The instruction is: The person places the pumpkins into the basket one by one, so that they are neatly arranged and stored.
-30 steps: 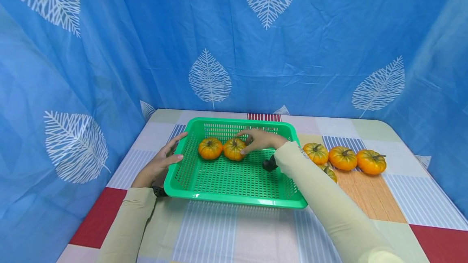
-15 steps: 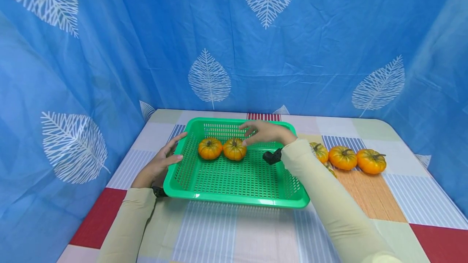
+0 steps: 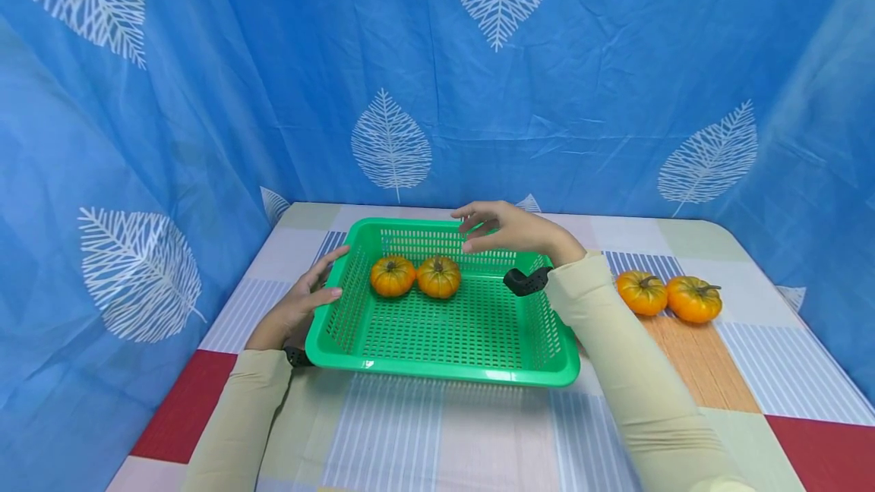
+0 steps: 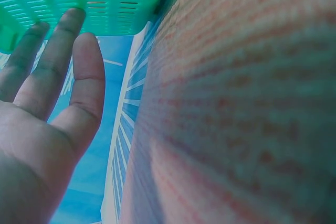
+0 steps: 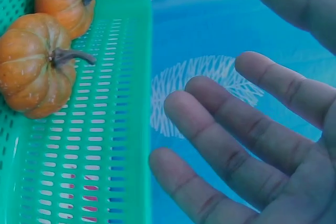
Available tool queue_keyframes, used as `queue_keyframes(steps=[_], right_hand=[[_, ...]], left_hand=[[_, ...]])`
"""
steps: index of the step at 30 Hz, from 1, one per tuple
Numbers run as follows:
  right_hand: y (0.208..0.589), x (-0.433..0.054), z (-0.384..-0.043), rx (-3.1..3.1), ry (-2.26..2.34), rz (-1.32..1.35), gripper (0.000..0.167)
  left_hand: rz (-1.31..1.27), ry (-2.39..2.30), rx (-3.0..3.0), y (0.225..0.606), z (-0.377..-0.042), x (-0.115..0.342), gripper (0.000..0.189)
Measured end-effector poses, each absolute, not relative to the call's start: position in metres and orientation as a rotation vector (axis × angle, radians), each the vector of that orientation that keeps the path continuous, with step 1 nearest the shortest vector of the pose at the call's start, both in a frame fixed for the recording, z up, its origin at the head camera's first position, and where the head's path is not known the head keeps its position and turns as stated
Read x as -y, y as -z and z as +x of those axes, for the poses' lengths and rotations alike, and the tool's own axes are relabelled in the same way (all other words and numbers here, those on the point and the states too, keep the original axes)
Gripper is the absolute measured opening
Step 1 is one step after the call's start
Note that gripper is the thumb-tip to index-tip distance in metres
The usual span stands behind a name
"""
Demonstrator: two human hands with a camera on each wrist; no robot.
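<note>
A green plastic basket (image 3: 447, 376) with slotted walls holds two small orange pumpkins, a left pumpkin (image 3: 393, 276) and a right pumpkin (image 3: 438, 277), side by side near its back left. My left hand (image 3: 298, 308) rests against the basket's left side, its fingers extended along the outer wall in the left wrist view. Above the basket's back right part hovers my right hand (image 3: 513, 228), holding nothing, fingers loosely spread and apart from both pumpkins. The right wrist view shows a pumpkin (image 5: 37, 65) with a dark curved stem, well away from those fingers (image 5: 197, 116).
To the basket's right, two more pumpkins show, one (image 3: 642, 293) beside another (image 3: 693, 300); my right sleeve (image 3: 636, 363) covers the area near them. A patchwork tablecloth (image 3: 383, 439) lies underneath. Blue leaf-print curtains (image 3: 581, 82) hang behind and at both sides.
My right hand has let go of the right pumpkin in the basket and moved up and to the right. The sleeve now hides pumpkins visible earlier outside the basket. The left hand stays put.
</note>
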State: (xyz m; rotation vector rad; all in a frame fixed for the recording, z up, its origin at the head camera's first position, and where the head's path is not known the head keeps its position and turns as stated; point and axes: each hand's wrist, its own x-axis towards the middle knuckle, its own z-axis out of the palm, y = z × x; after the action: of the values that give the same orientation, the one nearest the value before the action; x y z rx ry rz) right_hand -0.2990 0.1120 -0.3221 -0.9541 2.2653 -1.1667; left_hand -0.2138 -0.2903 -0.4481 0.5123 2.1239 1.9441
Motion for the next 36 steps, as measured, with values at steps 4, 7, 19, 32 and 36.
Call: queue_keyframes(steps=[4, 7, 19, 32, 36], right_hand=[[0.317, -0.119, -0.295, -2.263, 1.205, -0.968, 0.058], [0.316, -0.125, -0.293, -2.258, 1.237, -0.979, 0.055], [0.308, -0.153, -0.278, -2.276, 1.421, -0.947, 0.053], [0.311, -0.186, -0.255, -2.372, 1.506, -1.008, 0.044], [0.314, -0.194, -0.25, -2.383, 1.514, -1.028, 0.043]], left_hand=[[0.513, -1.931, -2.145, 0.448, -0.213, 0.29, 0.079], [0.535, -1.934, -2.144, 0.448, -0.214, 0.29, 0.078], [0.548, -1.907, -2.17, 0.446, -0.217, 0.291, 0.079], [0.536, -1.941, -2.116, 0.446, -0.216, 0.291, 0.078], [0.528, -1.924, -2.132, 0.446, -0.216, 0.29, 0.079]])
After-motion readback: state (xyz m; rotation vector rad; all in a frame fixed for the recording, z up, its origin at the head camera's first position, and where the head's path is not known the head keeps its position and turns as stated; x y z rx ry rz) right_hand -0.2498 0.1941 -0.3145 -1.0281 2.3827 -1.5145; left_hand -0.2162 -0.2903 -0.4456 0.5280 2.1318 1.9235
